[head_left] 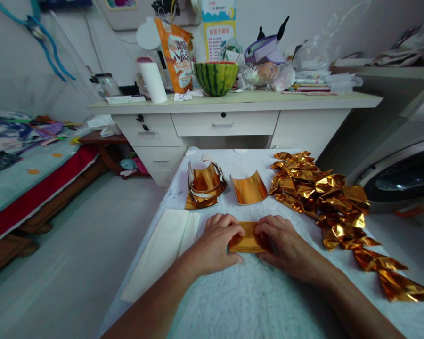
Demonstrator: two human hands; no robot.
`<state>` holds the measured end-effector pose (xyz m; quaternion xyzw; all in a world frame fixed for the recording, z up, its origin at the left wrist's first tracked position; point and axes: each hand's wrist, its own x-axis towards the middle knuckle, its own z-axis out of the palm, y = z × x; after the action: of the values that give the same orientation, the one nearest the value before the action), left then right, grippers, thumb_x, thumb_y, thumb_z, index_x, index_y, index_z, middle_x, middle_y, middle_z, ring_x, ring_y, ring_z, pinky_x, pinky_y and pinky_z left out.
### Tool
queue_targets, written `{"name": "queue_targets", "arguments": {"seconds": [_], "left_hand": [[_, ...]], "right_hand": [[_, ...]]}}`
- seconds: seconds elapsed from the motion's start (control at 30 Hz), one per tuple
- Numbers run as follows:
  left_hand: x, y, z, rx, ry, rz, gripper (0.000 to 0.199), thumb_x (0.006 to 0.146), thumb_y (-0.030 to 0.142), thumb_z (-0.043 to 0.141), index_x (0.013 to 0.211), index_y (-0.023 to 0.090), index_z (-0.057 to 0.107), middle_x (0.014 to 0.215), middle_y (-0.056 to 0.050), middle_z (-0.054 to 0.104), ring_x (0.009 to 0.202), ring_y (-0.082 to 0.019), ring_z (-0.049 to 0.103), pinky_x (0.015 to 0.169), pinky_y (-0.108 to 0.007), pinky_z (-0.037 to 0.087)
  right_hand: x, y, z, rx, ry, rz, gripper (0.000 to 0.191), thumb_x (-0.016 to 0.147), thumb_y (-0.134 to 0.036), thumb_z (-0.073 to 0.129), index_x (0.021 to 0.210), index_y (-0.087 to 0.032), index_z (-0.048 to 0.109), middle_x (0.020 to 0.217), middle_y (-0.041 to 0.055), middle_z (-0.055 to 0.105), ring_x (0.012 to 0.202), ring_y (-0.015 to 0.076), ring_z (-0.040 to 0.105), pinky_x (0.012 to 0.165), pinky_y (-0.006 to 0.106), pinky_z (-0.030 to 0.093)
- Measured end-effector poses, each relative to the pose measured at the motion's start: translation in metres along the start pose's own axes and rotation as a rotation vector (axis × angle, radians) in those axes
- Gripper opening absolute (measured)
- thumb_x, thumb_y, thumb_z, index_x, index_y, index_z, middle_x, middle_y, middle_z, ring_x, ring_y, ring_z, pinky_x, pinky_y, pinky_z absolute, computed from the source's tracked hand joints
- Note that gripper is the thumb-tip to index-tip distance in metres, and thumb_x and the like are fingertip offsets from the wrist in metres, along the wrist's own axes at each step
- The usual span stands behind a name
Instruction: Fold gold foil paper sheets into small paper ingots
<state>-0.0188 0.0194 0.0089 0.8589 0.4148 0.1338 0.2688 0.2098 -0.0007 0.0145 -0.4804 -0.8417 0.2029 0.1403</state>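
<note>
A gold foil sheet (pixel 248 240) lies on the cloth-covered table between my two hands. My left hand (pixel 221 240) grips its left end with curled fingers, the thumb at the near edge. The right end is held by my right hand (pixel 277 240), its fingers bent over the foil in the same way. Beyond the hands rest a curved gold sheet (pixel 249 188) and, left of it, a stack of curled gold sheets (pixel 205 184). Folded white paper (pixel 157 254) lies beside my left hand. A pile of crumpled, folded gold foil pieces (pixel 318 193) spreads along the right side.
Behind the table stands a white desk (pixel 226 106) bearing a watermelon half (pixel 216 77), an orange pouch (pixel 176 56), a white roll (pixel 153 81) and plastic bags. A bed (pixel 31 174) is at the left, a washing machine (pixel 403 169) at the right.
</note>
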Motion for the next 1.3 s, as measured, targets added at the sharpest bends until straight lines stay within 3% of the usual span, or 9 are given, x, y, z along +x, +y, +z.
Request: {"name": "queue_targets", "arguments": {"seconds": [0.33,0.6,0.83,1.3], "left_hand": [[0.001,0.007,0.004,0.014,-0.019,0.093,0.02,0.073,0.01,0.058,0.089,0.021,0.062,0.093,-0.002,0.06,0.091,-0.019,0.053,0.082,-0.031,0.039],[-0.003,0.015,0.005,0.174,0.017,0.087,0.007,0.078,0.014,0.057,0.078,0.021,0.059,0.083,0.0,0.061,0.09,-0.02,0.053,0.093,-0.041,0.031],[0.0,0.009,0.007,0.002,-0.02,0.005,0.012,0.081,0.011,0.049,0.078,0.02,0.057,0.087,-0.002,0.058,0.086,-0.017,0.055,0.076,-0.029,0.041],[0.001,0.005,0.006,0.025,0.013,-0.119,0.018,0.089,0.021,0.048,0.08,0.02,0.064,0.086,-0.002,0.062,0.087,-0.017,0.058,0.077,-0.029,0.042]], "right_hand": [[-0.003,-0.002,0.004,0.004,0.024,-0.059,0.007,0.082,-0.016,0.06,0.087,-0.021,0.062,0.098,0.0055,0.061,0.092,0.0212,0.054,0.082,0.036,0.039],[-0.003,-0.005,0.008,0.012,-0.018,-0.043,0.011,0.081,-0.01,0.056,0.084,-0.02,0.06,0.086,0.0025,0.06,0.083,0.0188,0.054,0.077,0.033,0.038],[-0.002,-0.002,0.004,0.052,0.0,-0.033,0.014,0.086,-0.009,0.05,0.083,-0.02,0.059,0.084,0.0026,0.061,0.08,0.0177,0.055,0.076,0.031,0.04],[0.002,0.002,0.007,0.042,0.018,0.097,0.024,0.094,-0.02,0.044,0.079,-0.019,0.062,0.079,0.0032,0.065,0.077,0.0176,0.057,0.072,0.029,0.042]]}}
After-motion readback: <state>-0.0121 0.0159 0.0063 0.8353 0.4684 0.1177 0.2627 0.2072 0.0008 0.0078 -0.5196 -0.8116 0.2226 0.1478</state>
